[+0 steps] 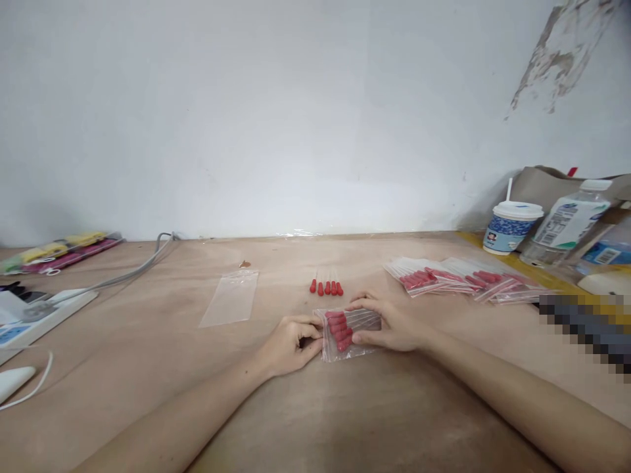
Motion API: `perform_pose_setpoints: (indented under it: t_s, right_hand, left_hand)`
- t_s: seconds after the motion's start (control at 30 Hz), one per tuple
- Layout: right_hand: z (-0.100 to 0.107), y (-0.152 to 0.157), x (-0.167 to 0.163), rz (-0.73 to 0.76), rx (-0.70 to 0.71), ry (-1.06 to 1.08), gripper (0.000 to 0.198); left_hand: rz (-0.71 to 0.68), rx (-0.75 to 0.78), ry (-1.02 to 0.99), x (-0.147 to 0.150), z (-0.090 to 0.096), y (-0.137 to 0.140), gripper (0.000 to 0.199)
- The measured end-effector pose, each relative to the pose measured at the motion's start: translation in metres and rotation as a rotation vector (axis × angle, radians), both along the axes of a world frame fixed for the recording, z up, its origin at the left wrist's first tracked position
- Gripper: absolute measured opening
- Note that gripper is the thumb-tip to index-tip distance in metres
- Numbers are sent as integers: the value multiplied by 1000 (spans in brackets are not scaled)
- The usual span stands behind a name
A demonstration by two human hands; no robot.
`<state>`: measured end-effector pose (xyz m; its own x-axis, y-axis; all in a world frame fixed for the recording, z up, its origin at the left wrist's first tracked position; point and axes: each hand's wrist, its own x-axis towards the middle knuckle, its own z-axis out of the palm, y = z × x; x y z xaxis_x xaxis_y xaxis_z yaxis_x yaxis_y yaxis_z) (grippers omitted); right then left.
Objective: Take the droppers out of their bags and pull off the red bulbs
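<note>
One power strip [69,309] lies on the far left of your table [345,420], and behind it are yellow and purple packets [86,251]. Next comes a flat bag [229,299], clear and apart from your hands. Your left hand [293,345] pinches the left end of a filled bag [330,351] between thumb and fingers. This filled bag is right before you, between your hands, and red-ended droppers [338,328] show inside. Just behind it, five loose droppers [327,289] lie in a row, red ends toward you. Your right hand [394,322] is spread over the right part of the filled bag, thumb beside the red ends. Farther right, packed bags [466,269] overlap one another; behind them stand a cup [510,228] and a bottle [566,226].
</note>
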<state>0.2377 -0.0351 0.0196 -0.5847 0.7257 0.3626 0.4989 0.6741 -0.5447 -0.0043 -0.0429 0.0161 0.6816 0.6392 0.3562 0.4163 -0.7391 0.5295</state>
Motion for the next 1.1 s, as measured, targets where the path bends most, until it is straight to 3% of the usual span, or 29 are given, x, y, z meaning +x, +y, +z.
perform_pose_setpoints:
  t_s: [0.13,0.43,0.67,0.83,0.97,1.1]
  right_hand:
    - [-12,-4,20,-33,64,-145,62]
    - [-22,-5,11,-50,136,-204,54]
    - [-30,-7,0,-138,211,-173,38]
    - [-31,-12,-6,-162,201,-125,37]
    - [-32,-14,-7,-162,214,-107,38]
    - [-32,-13,-7,-158,220,-109,36]
  left_hand:
    - [52,-15,-23,2,-1,2,17]
    - [122,-140,-170,8,-7,9,28]
    - [87,10,25,2,-1,5,39]
    - [74,115,43,6,-1,-3,24]
    - [61,115,84,6,2,-5,22]
    - [-39,127,103,0,4,-1,26]
